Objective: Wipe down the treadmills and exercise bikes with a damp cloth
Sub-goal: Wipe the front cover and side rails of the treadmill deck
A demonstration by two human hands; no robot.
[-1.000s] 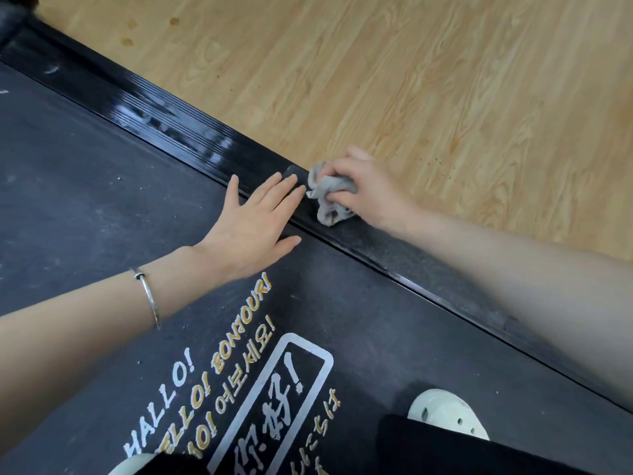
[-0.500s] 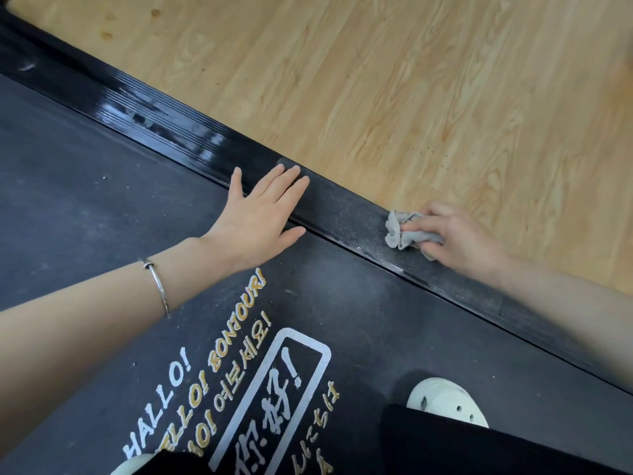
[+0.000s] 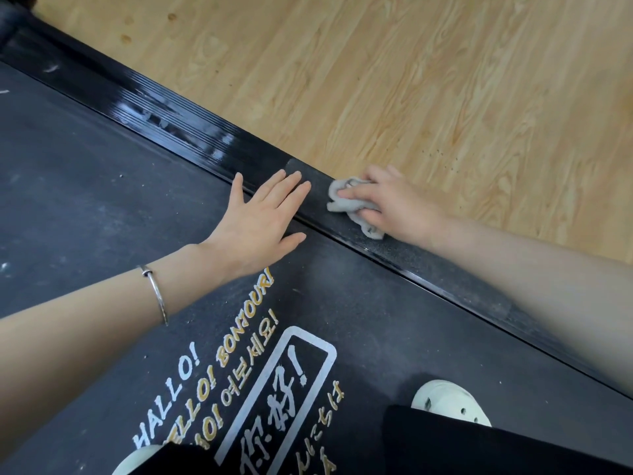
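Gripping a crumpled grey cloth (image 3: 337, 204), the right hand (image 3: 400, 204) presses it onto the treadmill's black side rail (image 3: 445, 269). Just beside it, the left hand (image 3: 257, 224) lies flat, fingers straight, across belt (image 3: 85, 200) and rail. A white shoe (image 3: 448, 399) stands on the belt near printed greetings (image 3: 212, 382); wooden floor (image 3: 445, 97) borders the rail.
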